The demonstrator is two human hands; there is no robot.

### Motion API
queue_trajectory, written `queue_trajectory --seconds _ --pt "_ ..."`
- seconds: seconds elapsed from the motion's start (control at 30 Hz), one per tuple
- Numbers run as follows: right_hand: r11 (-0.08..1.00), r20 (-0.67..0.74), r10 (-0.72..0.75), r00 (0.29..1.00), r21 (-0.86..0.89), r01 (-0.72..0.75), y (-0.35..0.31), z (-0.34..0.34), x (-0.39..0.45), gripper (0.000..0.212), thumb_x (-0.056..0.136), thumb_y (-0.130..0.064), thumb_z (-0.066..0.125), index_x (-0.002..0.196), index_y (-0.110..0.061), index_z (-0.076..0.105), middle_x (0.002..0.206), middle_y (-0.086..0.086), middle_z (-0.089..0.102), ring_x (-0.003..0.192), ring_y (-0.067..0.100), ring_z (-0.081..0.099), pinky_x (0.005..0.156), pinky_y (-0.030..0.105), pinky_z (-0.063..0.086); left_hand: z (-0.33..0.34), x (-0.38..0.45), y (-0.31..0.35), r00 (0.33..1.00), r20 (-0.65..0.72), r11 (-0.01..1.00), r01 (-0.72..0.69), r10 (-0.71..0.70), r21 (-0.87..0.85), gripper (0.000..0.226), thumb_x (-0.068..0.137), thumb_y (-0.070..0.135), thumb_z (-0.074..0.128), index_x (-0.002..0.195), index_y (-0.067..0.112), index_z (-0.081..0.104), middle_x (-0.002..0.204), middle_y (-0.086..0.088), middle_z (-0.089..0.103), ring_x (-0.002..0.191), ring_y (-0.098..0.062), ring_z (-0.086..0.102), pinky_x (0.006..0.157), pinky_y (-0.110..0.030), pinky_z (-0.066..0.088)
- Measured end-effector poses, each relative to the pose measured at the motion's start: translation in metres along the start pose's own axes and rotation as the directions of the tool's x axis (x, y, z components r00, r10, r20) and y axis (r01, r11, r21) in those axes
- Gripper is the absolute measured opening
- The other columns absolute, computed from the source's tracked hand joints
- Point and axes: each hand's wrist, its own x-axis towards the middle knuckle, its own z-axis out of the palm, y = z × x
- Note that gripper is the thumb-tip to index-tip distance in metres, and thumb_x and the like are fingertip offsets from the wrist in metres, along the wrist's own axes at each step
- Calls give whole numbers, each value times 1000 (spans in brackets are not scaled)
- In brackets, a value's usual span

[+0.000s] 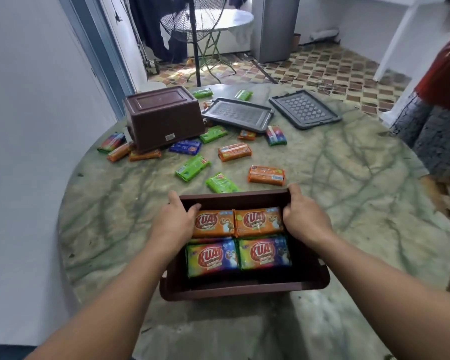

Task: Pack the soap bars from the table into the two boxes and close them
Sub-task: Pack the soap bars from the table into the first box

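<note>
A brown box (234, 197) stands open at the table's near edge. Inside lie two orange soap bars (259, 220) at the far end and two rainbow-coloured bars (264, 253) nearer me. My left hand (177, 216) grips the box's far left corner, thumb inside against an orange bar. My right hand (303, 211) grips the far right corner, fingers over the rim. A second brown box (164, 116) sits upside down at the far left. Several loose bars lie between them, among them a green one (192, 167) and an orange one (266, 175). Two grey lids (238, 114) (304, 109) lie flat at the back.
The round marble table (348, 190) ends close to a white wall on the left. A person in red stands at the right edge (444, 81). Beyond the table are a standing fan (195, 24), a folding table and tiled floor.
</note>
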Motion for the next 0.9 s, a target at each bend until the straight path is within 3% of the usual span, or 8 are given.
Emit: queue_trajectory --seconds 0.1,0.2,0.33,0.43,0.5,0.6,0.73,0.9 --pt "998 17 41 999 39 -42 -4 -5 0 28 96 -31 40 123 -27 42 116 12 58 106 36 57 79 45 44 -15 13 2 992 126 992 9 -25 125 61 97 55 50 138 11 39 133 -21 55 120 -37 56 89 -42 48" --pt "998 -3 33 999 47 -33 -12 -12 9 34 99 -42 32 118 -24 54 128 15 50 121 36 46 92 49 39 -38 29 18 984 177 980 -1 -35 197 72 95 59 37 152 16 32 155 -24 30 142 -42 31 113 -51 35" --pt "1000 30 -14 999 6 14 -33 -18 44 44 99 -43 30 123 -22 61 135 18 53 127 39 46 102 49 40 -51 53 60 973 141 934 -215 181 286 52 99 44 44 143 17 44 145 -19 47 131 -38 46 105 -48 43" --pt "998 102 -57 993 -33 61 -50 -14 78 43 93 -41 36 117 -23 66 125 13 65 114 35 58 93 43 49 -36 71 84 930 228 890 -348 288 296 29 97 28 52 124 22 61 126 -8 62 111 -29 59 88 -41 52" --pt "997 184 -50 982 -53 61 -55 -10 98 37 92 -40 42 113 -22 67 118 10 68 107 32 61 85 38 49 -23 82 93 911 283 877 -380 300 293 27 95 18 54 120 22 64 122 -6 64 106 -26 60 88 -41 54" --pt "989 259 -47 965 -123 81 -54 -1 125 34 93 -43 52 113 -20 66 114 10 68 102 31 61 76 33 41 -8 99 98 881 361 844 -426 305 326 37 93 9 55 128 21 62 126 -6 62 111 -27 59 91 -41 54" --pt "974 296 2 955 -219 65 -50 15 150 41 89 -40 62 123 -18 61 116 10 66 99 30 60 75 34 45 14 120 96 812 506 785 -504 290 359 65 89 2 59 148 27 44 143 -10 52 126 -31 52 99 -47 52" --pt "963 356 56 933 -266 43 -47 31 165 61 89 -22 68 145 -13 43 133 17 55 115 34 58 88 37 51 29 130 93 734 617 691 -604 285 399 90 91 2 62 160 37 17 168 -3 16 152 -34 20 115 -58 35"
